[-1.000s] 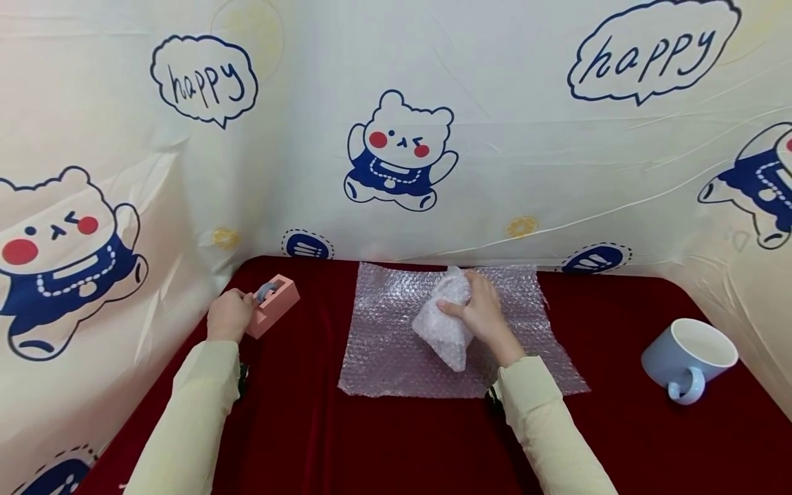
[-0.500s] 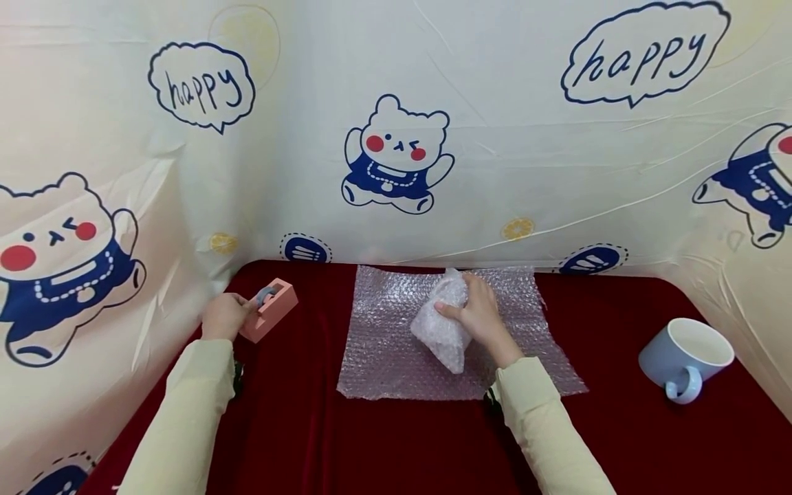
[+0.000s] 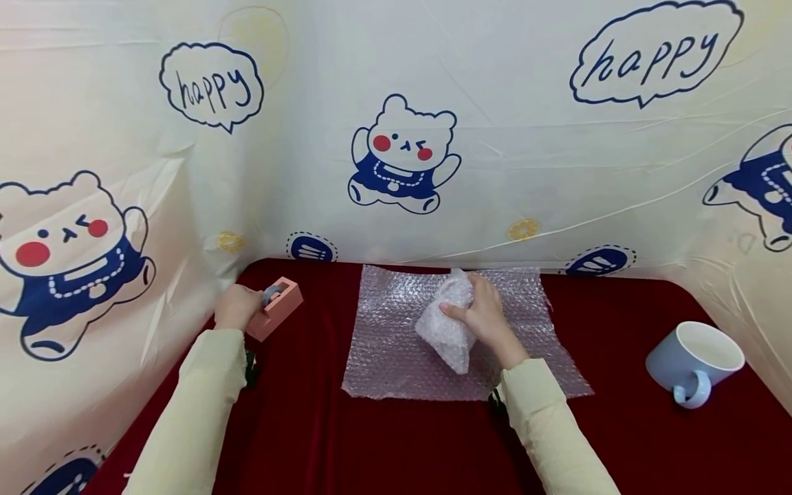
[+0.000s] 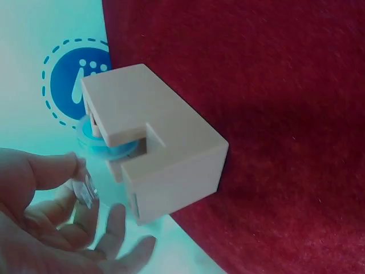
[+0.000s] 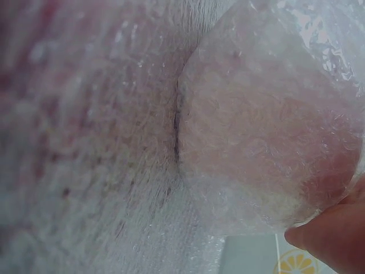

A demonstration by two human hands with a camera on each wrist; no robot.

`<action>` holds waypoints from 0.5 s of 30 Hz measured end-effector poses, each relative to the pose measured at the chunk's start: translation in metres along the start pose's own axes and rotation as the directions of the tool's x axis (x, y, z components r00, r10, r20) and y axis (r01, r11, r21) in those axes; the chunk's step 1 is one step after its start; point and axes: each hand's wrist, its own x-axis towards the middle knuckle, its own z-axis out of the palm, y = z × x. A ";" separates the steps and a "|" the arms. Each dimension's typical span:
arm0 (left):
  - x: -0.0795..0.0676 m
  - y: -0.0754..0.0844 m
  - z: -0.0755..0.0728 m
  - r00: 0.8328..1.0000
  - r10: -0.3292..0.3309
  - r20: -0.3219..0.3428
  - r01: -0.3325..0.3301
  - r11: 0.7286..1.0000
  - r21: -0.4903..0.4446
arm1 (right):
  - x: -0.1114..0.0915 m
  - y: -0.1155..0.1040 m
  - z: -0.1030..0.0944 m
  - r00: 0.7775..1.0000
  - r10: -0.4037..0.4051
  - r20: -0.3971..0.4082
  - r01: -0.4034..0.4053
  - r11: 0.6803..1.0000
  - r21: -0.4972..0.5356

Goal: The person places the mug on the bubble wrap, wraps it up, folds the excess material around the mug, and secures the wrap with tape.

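Observation:
A pink tape dispenser with a small roll of tape stands on the left of the red cloth. Close beside it, my left hand pinches a crumpled bit of clear tape between thumb and index finger; the other fingers are loosely bent. In the middle, a flat sheet of bubble wrap lies on the cloth. Over it, my right hand grips a bubble-wrapped bundle, its thumb on the near side. In the right wrist view the bundle's contents are blurred behind the wrap.
A light blue mug sits tilted-looking at the right, its handle toward me. The red cloth covers the table. A white curtain with bear prints closes off the back and sides.
My left hand shifts slightly away from the dispenser, then back close to it. The right hand keeps its grip on the bundle. The head view drifts a little.

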 end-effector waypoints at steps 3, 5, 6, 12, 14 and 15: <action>-0.001 0.005 0.001 0.999 -0.049 -0.016 0.049 0.999 -0.007 | -0.001 0.001 -0.001 1.000 0.002 0.002 -0.002 1.000 0.002; -0.003 0.006 0.001 0.996 -0.086 -0.007 0.086 0.996 -0.016 | -0.001 0.001 -0.001 1.000 0.003 0.002 -0.003 1.000 0.000; -0.003 0.006 0.001 0.995 -0.104 -0.004 0.104 0.994 -0.018 | -0.001 0.001 -0.001 1.000 0.004 0.002 -0.004 1.000 -0.001; -0.005 0.002 0.000 0.995 -0.091 -0.033 0.088 0.992 -0.087 | -0.001 0.000 -0.001 1.000 0.016 0.007 -0.016 1.000 -0.007; -0.006 -0.001 0.000 0.996 -0.076 -0.043 0.071 0.992 -0.109 | -0.001 0.000 -0.001 1.000 0.015 0.011 -0.015 1.000 -0.009; -0.006 -0.002 -0.001 0.997 -0.069 -0.044 0.064 0.992 -0.109 | -0.001 0.000 -0.001 1.000 0.014 0.012 -0.014 1.000 -0.009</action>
